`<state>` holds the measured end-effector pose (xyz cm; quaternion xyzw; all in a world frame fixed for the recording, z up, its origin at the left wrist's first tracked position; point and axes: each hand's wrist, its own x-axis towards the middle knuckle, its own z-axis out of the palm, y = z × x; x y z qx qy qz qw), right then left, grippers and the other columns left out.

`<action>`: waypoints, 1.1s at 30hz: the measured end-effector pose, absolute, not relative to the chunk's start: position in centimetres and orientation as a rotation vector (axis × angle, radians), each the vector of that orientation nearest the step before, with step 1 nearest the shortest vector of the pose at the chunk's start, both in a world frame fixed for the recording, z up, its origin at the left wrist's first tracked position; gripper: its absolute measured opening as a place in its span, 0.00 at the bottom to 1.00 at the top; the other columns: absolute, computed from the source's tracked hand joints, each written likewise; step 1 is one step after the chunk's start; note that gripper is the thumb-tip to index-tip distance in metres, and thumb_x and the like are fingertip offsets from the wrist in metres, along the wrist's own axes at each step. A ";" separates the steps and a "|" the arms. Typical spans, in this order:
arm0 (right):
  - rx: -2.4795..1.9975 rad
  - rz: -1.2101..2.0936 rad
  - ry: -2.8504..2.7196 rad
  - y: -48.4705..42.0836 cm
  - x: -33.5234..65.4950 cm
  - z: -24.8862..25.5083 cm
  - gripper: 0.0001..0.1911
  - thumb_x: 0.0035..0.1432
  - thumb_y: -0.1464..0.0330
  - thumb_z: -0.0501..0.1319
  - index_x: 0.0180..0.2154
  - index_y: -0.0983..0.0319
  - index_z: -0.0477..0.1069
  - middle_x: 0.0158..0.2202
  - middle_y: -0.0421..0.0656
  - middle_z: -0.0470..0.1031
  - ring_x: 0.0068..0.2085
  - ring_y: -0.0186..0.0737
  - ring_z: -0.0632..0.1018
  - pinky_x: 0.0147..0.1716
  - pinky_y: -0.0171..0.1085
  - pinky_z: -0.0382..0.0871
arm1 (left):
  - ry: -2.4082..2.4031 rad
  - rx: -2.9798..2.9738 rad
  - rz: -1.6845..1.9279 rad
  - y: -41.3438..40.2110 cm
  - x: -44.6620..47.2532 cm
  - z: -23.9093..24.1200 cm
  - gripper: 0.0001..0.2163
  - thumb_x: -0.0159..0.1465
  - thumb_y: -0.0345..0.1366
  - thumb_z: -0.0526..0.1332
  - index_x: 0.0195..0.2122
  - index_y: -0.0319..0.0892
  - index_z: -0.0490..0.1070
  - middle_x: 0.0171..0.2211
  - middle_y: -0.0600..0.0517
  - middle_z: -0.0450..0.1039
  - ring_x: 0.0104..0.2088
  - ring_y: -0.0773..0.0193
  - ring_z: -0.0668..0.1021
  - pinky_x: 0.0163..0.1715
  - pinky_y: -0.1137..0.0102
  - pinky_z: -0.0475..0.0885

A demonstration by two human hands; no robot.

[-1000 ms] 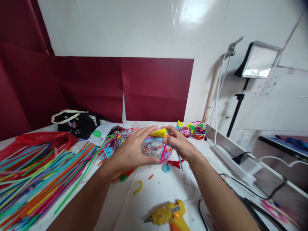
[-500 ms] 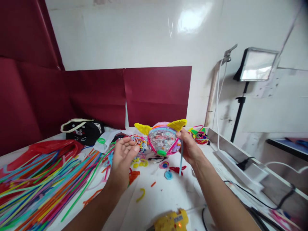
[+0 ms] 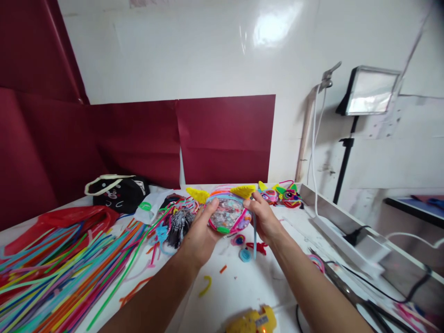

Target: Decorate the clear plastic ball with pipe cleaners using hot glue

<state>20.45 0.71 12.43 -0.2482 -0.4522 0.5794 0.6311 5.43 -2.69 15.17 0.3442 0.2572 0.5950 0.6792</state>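
Both my hands hold a round craft piece [image 3: 227, 212] above the white table [image 3: 243, 286]. It has a glittery clear centre, a rim of pink and blue pipe cleaners and two yellow fuzzy ears. My left hand [image 3: 199, 233] grips its left side, thumb on the front. My right hand [image 3: 263, 217] pinches the right side under one ear, and a light blue pipe cleaner [image 3: 254, 240] hangs down from it.
A big heap of coloured pipe cleaners [image 3: 62, 273] fills the left. A black pouch [image 3: 116, 192], finished craft faces [image 3: 280, 194], small coiled bits [image 3: 244, 254] and a yellow glue gun [image 3: 251, 321] lie around. A power strip [image 3: 340, 238], cables and a lamp stand [image 3: 347, 152] are at the right.
My left hand, open and apart half a second ago, has closed on the craft piece's left side. The piece has come down a little, closer to the table.
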 end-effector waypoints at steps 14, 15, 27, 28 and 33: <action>-0.653 1.245 -1.147 1.3 20.0 11.6 0.26 0.42 0.65 0.70 0.45 0.55 0.67 0.34 0.37 0.77 0.35 0.42 0.78 0.37 0.39 0.69 | 0.612 0.699 1.267 -0.3 4.3 13.8 0.11 0.64 0.33 0.63 0.47 0.38 0.76 0.42 0.44 0.82 0.39 0.55 0.84 0.41 0.62 0.81; -0.668 1.238 -1.149 1.3 19.9 11.6 0.26 0.42 0.65 0.70 0.45 0.55 0.67 0.34 0.37 0.77 0.35 0.42 0.78 0.37 0.39 0.69 | 0.606 0.695 1.259 -0.2 4.2 13.6 0.11 0.64 0.33 0.63 0.47 0.38 0.76 0.41 0.44 0.82 0.39 0.55 0.84 0.42 0.62 0.81; -0.745 1.232 -1.203 1.5 19.5 11.1 0.23 0.47 0.63 0.69 0.45 0.56 0.66 0.35 0.37 0.77 0.34 0.39 0.77 0.36 0.38 0.68 | 0.632 0.561 1.252 0.8 4.0 12.8 0.08 0.62 0.32 0.63 0.41 0.36 0.76 0.36 0.45 0.82 0.38 0.55 0.84 0.41 0.62 0.81; -0.749 1.233 -1.208 1.5 19.4 11.1 0.22 0.48 0.63 0.69 0.45 0.56 0.66 0.35 0.37 0.77 0.34 0.39 0.77 0.37 0.38 0.68 | 0.629 0.566 1.251 0.9 4.0 12.8 0.08 0.62 0.32 0.63 0.41 0.36 0.76 0.36 0.45 0.82 0.38 0.55 0.84 0.41 0.62 0.81; -0.778 1.216 -1.235 1.7 19.6 11.0 0.24 0.48 0.62 0.69 0.46 0.57 0.65 0.33 0.37 0.76 0.34 0.39 0.76 0.36 0.38 0.67 | 0.627 0.587 1.247 1.1 3.8 12.7 0.11 0.61 0.33 0.63 0.44 0.37 0.77 0.36 0.46 0.83 0.37 0.53 0.84 0.40 0.61 0.81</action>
